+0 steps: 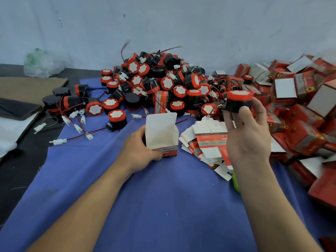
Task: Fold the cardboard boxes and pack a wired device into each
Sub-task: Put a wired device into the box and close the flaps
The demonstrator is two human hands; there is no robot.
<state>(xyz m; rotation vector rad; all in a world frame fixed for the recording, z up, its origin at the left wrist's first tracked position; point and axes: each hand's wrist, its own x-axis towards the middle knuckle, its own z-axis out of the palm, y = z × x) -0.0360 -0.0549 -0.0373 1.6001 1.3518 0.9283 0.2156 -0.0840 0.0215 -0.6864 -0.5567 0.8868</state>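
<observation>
My left hand (pixel 139 149) grips a small folded cardboard box (pixel 161 134) that stands upright on the blue cloth, its top flap raised and its white inside showing. My right hand (pixel 247 135) holds a wired device (pixel 239 101) up to the right of the box, fingers curled round its black body; the red cap with a white centre faces up. A big heap of the same red-and-black devices (pixel 163 84) with red wires and white plugs lies behind. Flat unfolded boxes (pixel 209 142) are stacked between my hands.
A heap of closed red boxes (pixel 300 110) fills the right side. The blue cloth (pixel 154 206) covers the work area. Brown cardboard (pixel 31 88) and a clear plastic bag (pixel 41 63) lie at the far left. One box (pixel 161 101) stands among the devices.
</observation>
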